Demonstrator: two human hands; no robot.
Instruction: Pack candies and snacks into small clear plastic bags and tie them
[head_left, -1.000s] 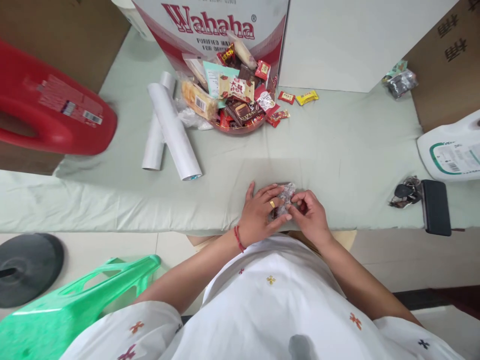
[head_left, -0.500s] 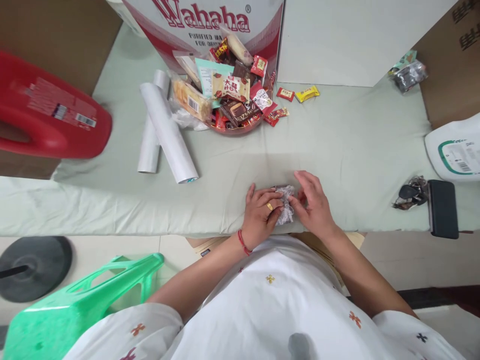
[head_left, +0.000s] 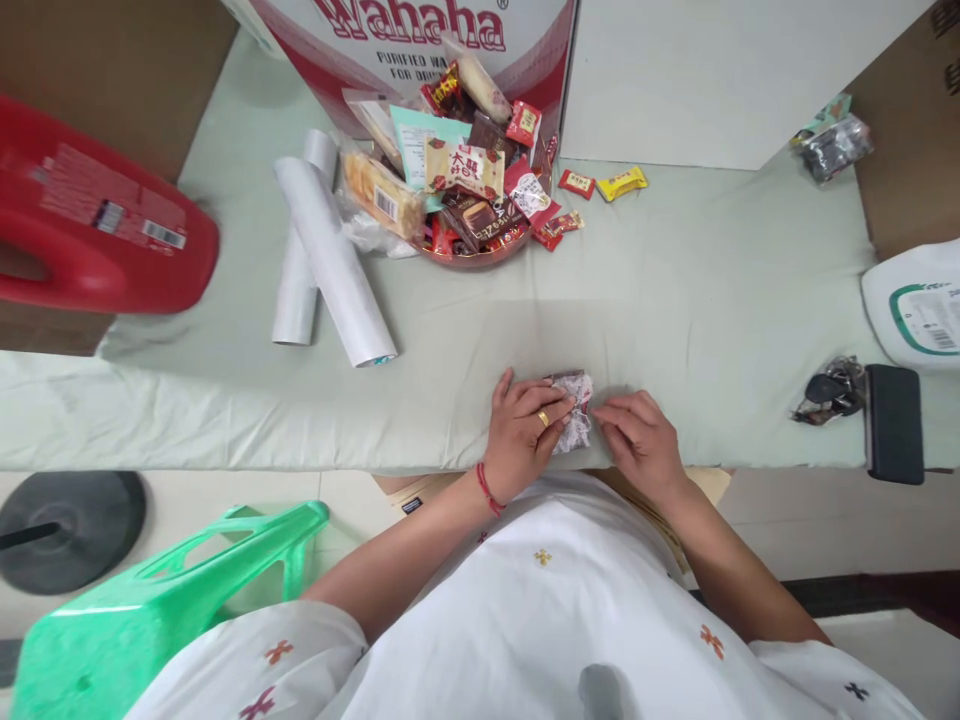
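A small packet wrapped in crinkled, patterned white-and-dark paper [head_left: 579,418] lies near the table's front edge. My left hand [head_left: 525,420], with a gold ring and a red bracelet at the wrist, holds it down from the left, fingers curled over its top. That hand covers the packet's left part. Just off the packet's right side, my right hand [head_left: 642,440] has its thumb and fingers drawn together in a pinch. Whether anything is between those fingertips is too small to tell.
Behind the packet stands a red-rimmed bowl [head_left: 480,262] heaped with wrapped snacks, with several sweets beside it. Two white paper rolls [head_left: 337,270] and a red jug [head_left: 112,220] are leftward. Keys [head_left: 829,388] and a black phone [head_left: 894,422] lie right. A green stool [head_left: 150,600] stands below.
My right hand has drawn back to the right and down from the packet, its spread fingers closing into a pinch. My left hand stays on the packet.
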